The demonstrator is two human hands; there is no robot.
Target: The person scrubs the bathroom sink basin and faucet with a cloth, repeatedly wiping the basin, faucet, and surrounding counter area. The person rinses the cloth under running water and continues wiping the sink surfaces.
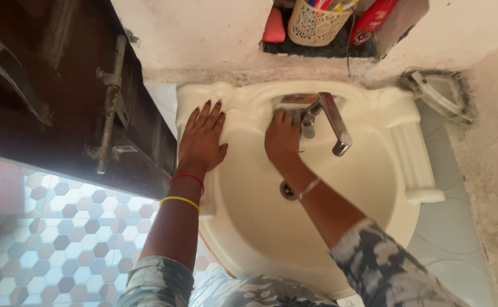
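the left hand [202, 138] is lying flat with fingers spread on the left rim of the cream wash basin [413, 165], palm down, grasping nothing. the right hand [283, 140] is reaching into the back of the bowl, pressing against the basin wall just beside the base of the chrome faucet [329, 122]; its fingers are curled, but whether they are clenching anything cannot be told from here. the faucet's spout is pointing out over the bowl, and the drain [287, 190] is showing just below the right wrist. a red and a yellow band [183, 187] are sitting on the left wrist. above, a wall niche is holding a cream lattice basket [312, 25].
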